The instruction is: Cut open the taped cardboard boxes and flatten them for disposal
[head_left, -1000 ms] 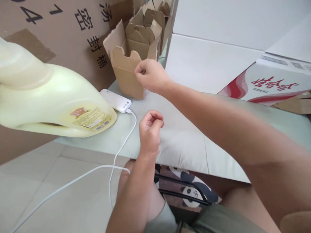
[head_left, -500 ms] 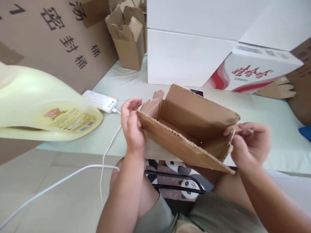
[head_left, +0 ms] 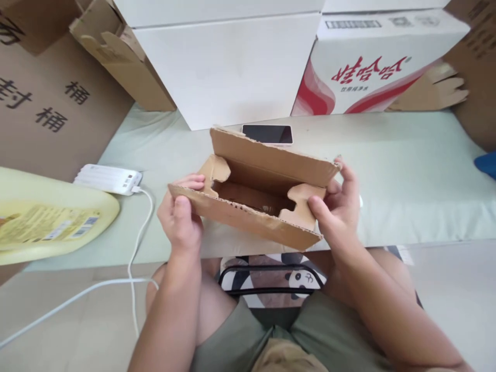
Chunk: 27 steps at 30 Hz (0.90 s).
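Observation:
Between my hands is a brown cardboard box (head_left: 248, 219), its top open and its long flaps standing up and outward. My left hand (head_left: 182, 214) grips the left end, thumb on the near flap and fingers behind the short end flap. At the right end, my right hand (head_left: 339, 206) has its thumb on the short notched flap and its fingers around the outside. Both notched end flaps lean inward over the opening. The bottom of the box is partly shadowed. A phone (head_left: 269, 134) lies just behind the far flap.
A white power bank (head_left: 110, 178) with a cable lies left, beside a yellow jug (head_left: 58, 222). Large white boxes (head_left: 232, 72) and a red-and-white carton (head_left: 368, 77) line the back. An opened cardboard box (head_left: 127, 67) stands at back left. A blue object (head_left: 486, 164) is at the right edge.
The end flaps now fold inward over the opening. My right hand has shifted from the near right corner to the right end. The view has turned rightward, showing more of the phone.

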{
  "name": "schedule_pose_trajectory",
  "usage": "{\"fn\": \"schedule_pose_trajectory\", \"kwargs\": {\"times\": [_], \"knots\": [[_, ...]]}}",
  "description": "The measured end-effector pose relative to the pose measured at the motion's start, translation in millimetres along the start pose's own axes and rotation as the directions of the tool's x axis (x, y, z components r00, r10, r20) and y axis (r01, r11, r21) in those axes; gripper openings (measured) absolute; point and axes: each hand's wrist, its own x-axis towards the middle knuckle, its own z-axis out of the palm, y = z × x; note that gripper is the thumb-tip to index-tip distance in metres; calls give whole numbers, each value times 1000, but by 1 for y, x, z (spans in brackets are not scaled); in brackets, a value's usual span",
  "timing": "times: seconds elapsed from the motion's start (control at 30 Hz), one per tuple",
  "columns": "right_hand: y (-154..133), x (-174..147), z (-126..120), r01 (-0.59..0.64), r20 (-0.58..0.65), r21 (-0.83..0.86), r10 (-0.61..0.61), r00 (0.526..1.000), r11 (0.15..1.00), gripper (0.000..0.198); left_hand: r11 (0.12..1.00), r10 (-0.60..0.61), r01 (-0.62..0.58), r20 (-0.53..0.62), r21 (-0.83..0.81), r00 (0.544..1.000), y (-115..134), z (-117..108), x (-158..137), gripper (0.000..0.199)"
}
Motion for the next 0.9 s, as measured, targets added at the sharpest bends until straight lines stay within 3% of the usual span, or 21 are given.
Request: {"fn": "schedule_pose_trajectory", "kwargs": {"times": [0.1, 0.2, 0.3, 0.37, 0.5, 0.6, 0.77, 0.83, 0.9], "knots": [[7, -3, -13, 107, 131, 45, -112, 985, 993, 33, 999, -37, 37, 2, 13, 999, -3, 0, -1, 35], [15, -6, -20, 200, 144, 109, -215, 966, 974, 41, 999, 17, -16, 51, -29, 999, -6, -2, -1, 45], [20, -8, -21, 212, 139, 137, -230, 963, 968, 37, 998, 63, -67, 153, 23, 986, -10, -8, 3, 41], [20, -8, -21, 225, 148, 137, -245, 958, 965, 32, 983, 124, -152, 241, 100, 962, -12, -14, 7, 33], [15, -4, -24, 293, 193, 76, -303, 933, 953, 30, 909, 289, -376, 375, 181, 881, -12, -22, 14, 35], [12, -2, -25, 329, 214, 6, -323, 922, 944, 32, 897, 279, -375, 361, 232, 890, -11, -23, 14, 37], [19, -5, -24, 266, 194, 70, -274, 942, 962, 42, 879, 255, -351, 306, 321, 917, -8, -25, 12, 41], [24, -5, -23, 167, 120, 90, -177, 977, 982, 47, 907, 239, -314, 270, 281, 933, -7, -25, 13, 34], [29, -4, -21, 10, 19, 37, -10, 1000, 999, 44, 955, 148, -184, 163, 233, 975, -9, -27, 16, 29]]}}
